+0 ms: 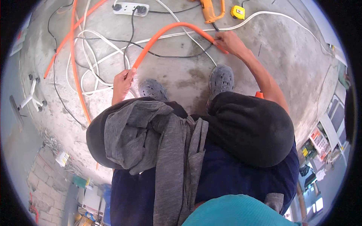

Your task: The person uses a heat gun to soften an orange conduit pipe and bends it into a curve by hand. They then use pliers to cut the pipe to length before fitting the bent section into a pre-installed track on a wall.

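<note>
An orange plastic conduit pipe [174,25] is bent into an arch in front of me, over the concrete floor. Near its left end, my left hand [123,83] is closed around it beside my left shoe. My right hand [229,42] grips the other side close to the pipe's right end, a short piece of which sticks out below the fingers. Just beyond the right hand lies an orange power tool [212,12] with a black cord. A yellow tape measure [238,12] rests to the right of that tool.
More orange pipes [72,45] lie at the left, crossing each other. White cable [96,62] is looped there, and black cords [166,56] run under the arch. A white power strip [130,9] with plugs sits far ahead. A white castor base [33,96] stands far left.
</note>
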`<state>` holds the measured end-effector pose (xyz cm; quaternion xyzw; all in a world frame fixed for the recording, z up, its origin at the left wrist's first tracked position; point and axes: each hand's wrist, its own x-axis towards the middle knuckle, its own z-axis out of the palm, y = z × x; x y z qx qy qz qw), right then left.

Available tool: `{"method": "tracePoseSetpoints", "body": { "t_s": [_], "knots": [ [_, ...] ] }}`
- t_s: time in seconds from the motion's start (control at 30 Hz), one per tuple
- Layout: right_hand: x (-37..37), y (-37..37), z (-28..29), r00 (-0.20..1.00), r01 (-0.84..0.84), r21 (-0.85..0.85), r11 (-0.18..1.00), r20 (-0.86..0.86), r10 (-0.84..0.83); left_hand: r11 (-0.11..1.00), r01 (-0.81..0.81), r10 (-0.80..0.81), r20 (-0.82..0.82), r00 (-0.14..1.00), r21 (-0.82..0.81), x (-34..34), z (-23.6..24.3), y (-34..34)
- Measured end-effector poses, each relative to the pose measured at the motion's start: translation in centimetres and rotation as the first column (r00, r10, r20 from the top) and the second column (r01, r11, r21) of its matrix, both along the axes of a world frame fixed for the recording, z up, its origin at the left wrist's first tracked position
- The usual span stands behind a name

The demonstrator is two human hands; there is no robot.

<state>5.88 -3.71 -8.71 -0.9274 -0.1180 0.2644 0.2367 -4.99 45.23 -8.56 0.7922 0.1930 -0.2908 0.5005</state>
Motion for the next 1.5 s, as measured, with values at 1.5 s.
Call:
{"method": "tracePoseSetpoints", "body": {
  "t_s": [1.5],
  "knots": [
    [1.1,1.6,-1.4,0.993,-0.042,-0.212,0.976,-0.113,0.018,0.997,-0.071,0.071,-0.014,0.997,-0.004,-0.3,-0.5,-0.8]
  ]
}}
